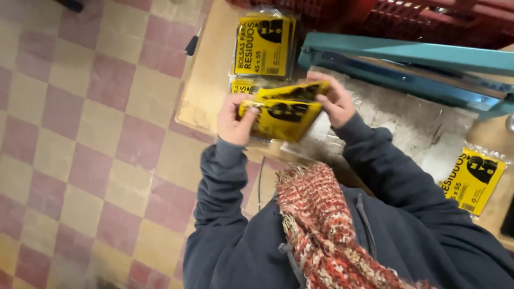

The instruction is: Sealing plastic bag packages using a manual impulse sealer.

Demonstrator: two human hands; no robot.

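Head view, looking steeply down: a small stack of flat yellow plastic packets with black print point(282, 111) is held between both hands above the near edge of a worn wooden table point(206, 91). The left hand point(234, 119) is closed on the stack's left end, thumb laid across the glossy top face and fingers curled beneath. The right hand point(334, 98) is closed on the right end, with the fingertips pinched over the upper corner, where the topmost packet is lifted and slightly fanned away from those below. The film looks thin, shiny and creased.

A further pile of the same yellow packets, wrapped in clear film point(264, 45), is seen lying flat on the table just beyond the hands, and the corner of another shows beneath the held stack. A single yellow packet in a clear crinkled sleeve point(473, 180) lies well apart at the right. Behind the hands a long teal metal bar sealer point(412, 67) is set across a grey, scuffed sheet surface point(412, 120), and a red slatted plastic crate point(396, 16) is placed at the top edge. Dark blue fleece sleeves point(222, 182) and a chunky knitted scarf in red, orange and cream point(321, 225) fill the foreground. A floor of worn pink and cream chequered tiles point(80, 134) is seen at the left.
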